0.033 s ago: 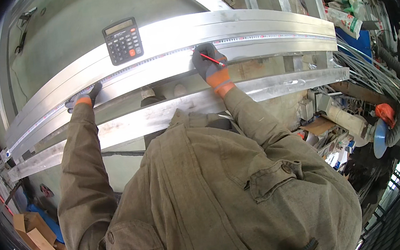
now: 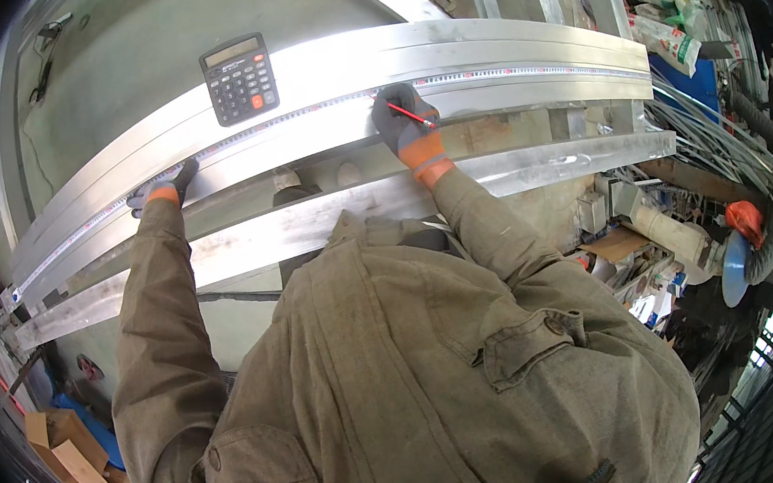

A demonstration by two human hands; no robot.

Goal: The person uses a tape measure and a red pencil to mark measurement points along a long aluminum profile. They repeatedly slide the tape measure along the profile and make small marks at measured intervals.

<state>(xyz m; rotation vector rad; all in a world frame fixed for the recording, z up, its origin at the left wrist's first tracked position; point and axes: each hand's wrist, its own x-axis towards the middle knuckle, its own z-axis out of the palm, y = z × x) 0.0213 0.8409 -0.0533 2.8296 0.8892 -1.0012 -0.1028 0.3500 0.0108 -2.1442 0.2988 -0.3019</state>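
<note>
Long silvery metal profiles (image 2: 497, 40) lie side by side across the front of me. A measuring tape (image 2: 303, 112) is stretched along them from left to right. My right hand (image 2: 403, 124), in a grey and orange glove, is closed around a red pencil (image 2: 412, 115) and rests on the near profile beside the tape. In a matching glove, my left hand (image 2: 166, 187) lies at the near edge of the profiles, thumb spread from the fingers, next to the tape. A black calculator (image 2: 238, 80) sits on the far profiles between my hands, keys facing up.
Closer to me runs a separate metal bar (image 2: 551, 163). Bundled thin rods (image 2: 716, 138) and plastic bags (image 2: 666, 38) lie at the right. An orange-topped machine part (image 2: 744, 222) with a grey hose stands there too. An open cardboard box (image 2: 70, 454) is at lower left.
</note>
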